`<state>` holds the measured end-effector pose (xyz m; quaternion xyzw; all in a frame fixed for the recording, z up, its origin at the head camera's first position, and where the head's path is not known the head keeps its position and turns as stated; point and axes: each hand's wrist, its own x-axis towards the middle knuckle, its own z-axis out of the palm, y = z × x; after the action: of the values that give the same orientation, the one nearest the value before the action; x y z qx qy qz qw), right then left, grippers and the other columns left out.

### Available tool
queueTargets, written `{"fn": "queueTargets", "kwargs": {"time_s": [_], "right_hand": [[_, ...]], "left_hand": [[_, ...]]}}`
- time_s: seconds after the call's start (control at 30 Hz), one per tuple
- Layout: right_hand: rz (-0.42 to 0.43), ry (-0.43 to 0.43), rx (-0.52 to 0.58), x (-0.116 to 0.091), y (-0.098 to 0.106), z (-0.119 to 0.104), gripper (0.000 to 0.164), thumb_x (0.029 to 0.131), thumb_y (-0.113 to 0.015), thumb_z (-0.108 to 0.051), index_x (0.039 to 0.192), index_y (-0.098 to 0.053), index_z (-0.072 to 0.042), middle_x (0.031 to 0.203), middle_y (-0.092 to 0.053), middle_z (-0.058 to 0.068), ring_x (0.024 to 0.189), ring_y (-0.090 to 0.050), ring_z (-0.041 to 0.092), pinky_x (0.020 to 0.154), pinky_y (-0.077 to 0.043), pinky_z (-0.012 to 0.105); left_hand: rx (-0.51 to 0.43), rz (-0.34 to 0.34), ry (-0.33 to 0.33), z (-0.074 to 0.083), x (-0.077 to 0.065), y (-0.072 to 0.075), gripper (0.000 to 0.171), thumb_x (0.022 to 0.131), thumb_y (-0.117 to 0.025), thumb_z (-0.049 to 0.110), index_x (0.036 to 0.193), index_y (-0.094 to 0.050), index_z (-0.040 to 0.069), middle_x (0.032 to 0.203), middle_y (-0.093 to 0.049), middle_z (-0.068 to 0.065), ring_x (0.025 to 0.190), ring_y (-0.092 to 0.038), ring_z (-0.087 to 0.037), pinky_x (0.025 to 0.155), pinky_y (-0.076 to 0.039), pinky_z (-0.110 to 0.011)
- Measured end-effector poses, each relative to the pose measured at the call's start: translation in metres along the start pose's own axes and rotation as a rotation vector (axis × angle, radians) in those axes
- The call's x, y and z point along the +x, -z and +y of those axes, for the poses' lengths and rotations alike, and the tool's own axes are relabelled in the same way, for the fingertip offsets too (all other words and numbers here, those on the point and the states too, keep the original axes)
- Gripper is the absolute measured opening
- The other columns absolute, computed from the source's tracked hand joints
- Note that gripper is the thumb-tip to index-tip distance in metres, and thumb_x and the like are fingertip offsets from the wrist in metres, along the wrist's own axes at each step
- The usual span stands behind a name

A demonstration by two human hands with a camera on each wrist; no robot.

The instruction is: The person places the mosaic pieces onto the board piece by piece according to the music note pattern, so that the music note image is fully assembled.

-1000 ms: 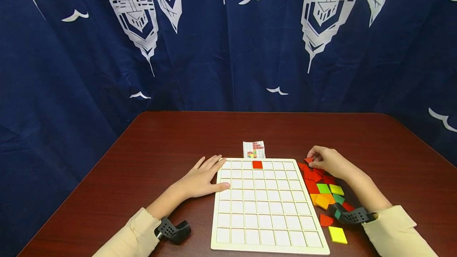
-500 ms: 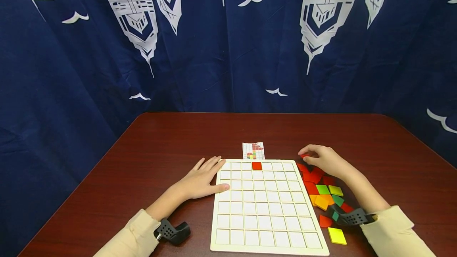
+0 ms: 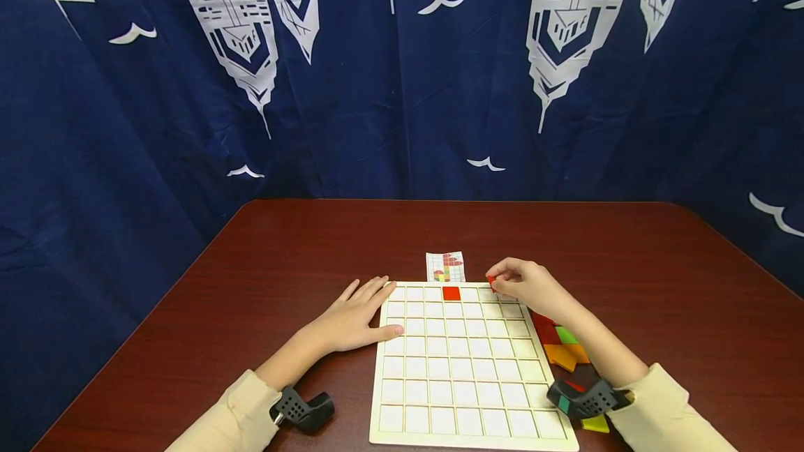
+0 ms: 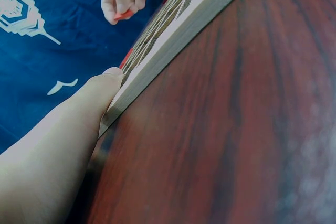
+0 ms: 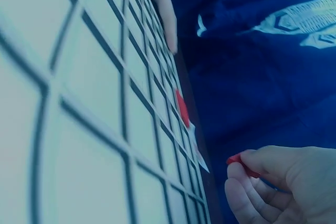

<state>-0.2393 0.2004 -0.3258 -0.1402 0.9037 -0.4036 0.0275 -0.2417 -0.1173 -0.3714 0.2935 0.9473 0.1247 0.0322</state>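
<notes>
My left hand [image 3: 353, 317] lies flat with fingers spread over the upper left edge of a white grid board [image 3: 377, 431]. Its thumb rests on the board's left squares. Between thumb and fingertips, my right hand [image 3: 526, 283] pinches a small red tile [image 5: 234, 159], held over the board's top right part. Most of this tile is hidden by the fingers. A red square tile [image 3: 451, 293] sits in the top row of the grid, near the middle. Behind the board lies a small paper card [image 3: 445, 267] with a coloured grid picture.
Loose tiles lie right of the board, partly hidden under my right forearm: orange tiles [image 3: 564, 356], a green tile [image 3: 565, 335], a yellow tile [image 3: 595, 424] and red ones. The brown table [image 3: 703, 284] ends at a blue curtain [image 3: 402, 124].
My right hand has lifted the red tile from the pile and carried it left to above the board's top right part. The left hand stays in place.
</notes>
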Motion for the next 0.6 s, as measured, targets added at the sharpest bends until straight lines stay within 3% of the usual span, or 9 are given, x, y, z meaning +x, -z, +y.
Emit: {"fn": "queueTargets", "kwargs": {"time_s": [0.4, 0.6], "right_hand": [[0.026, -0.046, 0.147, 0.017, -0.033, -0.002, 0.021, 0.088, -0.055, -0.006, 0.106, -0.058, 0.005, 0.088, -0.065, 0.014, 0.074, -0.063, 0.014, 0.071, -0.055, 0.029], [0.061, -0.046, 0.136, 0.019, -0.039, -0.001, 0.017, 0.085, -0.057, -0.005, 0.099, -0.061, 0.005, 0.085, -0.067, 0.013, 0.07, -0.063, 0.012, 0.066, -0.055, 0.026]], "left_hand": [[-0.002, -0.004, 0.002, -0.001, 0.0, -0.002, 0.085, 0.082, -0.033, 0.073, 0.147, -0.014, 0.023, 0.153, -0.015, 0.0, 0.142, -0.01, -0.014, 0.115, -0.003, -0.045], [0.013, -0.005, 0.005, -0.002, 0.001, -0.003, 0.086, 0.081, -0.032, 0.074, 0.147, -0.014, 0.023, 0.153, -0.014, 0.0, 0.142, -0.01, -0.014, 0.115, -0.003, -0.044]]}}
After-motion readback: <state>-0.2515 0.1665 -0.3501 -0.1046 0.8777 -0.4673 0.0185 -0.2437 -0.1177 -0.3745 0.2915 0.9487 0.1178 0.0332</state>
